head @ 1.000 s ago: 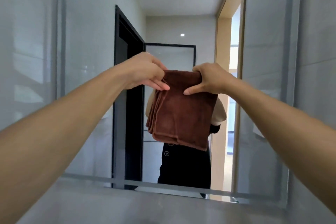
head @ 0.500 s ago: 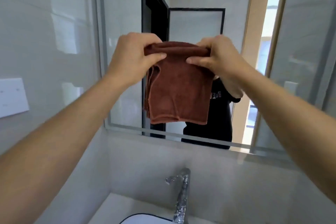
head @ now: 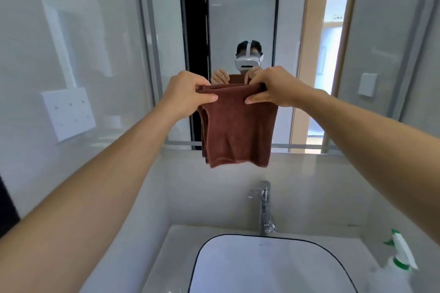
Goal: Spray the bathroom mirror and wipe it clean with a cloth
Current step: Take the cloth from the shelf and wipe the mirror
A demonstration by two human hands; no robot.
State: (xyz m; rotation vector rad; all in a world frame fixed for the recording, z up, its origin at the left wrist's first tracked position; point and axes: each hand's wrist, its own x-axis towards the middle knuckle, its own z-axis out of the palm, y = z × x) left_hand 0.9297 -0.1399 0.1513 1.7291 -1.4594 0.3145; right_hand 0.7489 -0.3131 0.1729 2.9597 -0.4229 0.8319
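Left hand (head: 188, 95) and right hand (head: 273, 90) each grip the cloth's (head: 238, 131) top edge.

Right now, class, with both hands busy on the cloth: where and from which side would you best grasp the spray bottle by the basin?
Probably around the neck of the white plastic spray bottle with green trigger, just under its head, coming from above and the right: it stands upright on the counter right of the white basin.

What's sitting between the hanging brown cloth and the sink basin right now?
In the head view, only the chrome faucet stands between the brown cloth and the sink basin; behind it is bare tiled wall. The spray bottle stands off to the right.
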